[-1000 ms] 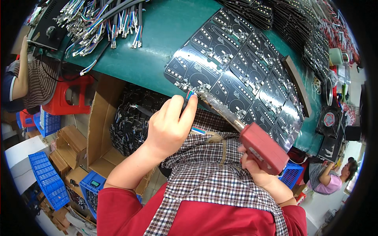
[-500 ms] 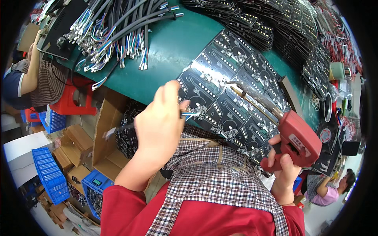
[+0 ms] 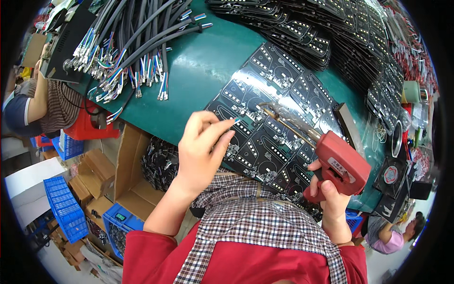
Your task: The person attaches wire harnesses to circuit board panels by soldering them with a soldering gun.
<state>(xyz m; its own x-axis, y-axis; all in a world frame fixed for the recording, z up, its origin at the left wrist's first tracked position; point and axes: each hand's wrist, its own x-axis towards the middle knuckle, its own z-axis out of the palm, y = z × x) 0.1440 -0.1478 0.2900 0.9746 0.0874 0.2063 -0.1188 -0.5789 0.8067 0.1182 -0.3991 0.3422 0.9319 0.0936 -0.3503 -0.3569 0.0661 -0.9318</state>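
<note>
My right hand point(image 3: 332, 199) grips a red soldering gun point(image 3: 343, 163) by its handle. The gun's long metal tip and a thin guide tube reach left over a panel of black circuit boards point(image 3: 253, 154), which lies near the table's front edge. My left hand point(image 3: 202, 149) is closed in a pinch over the panel's left side. Between thumb and forefinger, small wire ends point(image 3: 236, 121) with blue and white show. The rest of what they belong to is hidden by the hand.
Grey cables point(image 3: 142, 42) with bared coloured wires lie at the far left of the green table point(image 3: 194, 66). Tall stacks of black boards point(image 3: 302, 38) stand at the back right. A cardboard box point(image 3: 127, 165) and blue crates point(image 3: 66, 208) are at the left below the table.
My left hand has raised the wire ends and turned them over the boards. The soldering gun has shifted left and slightly up, its tip still over the panel.
</note>
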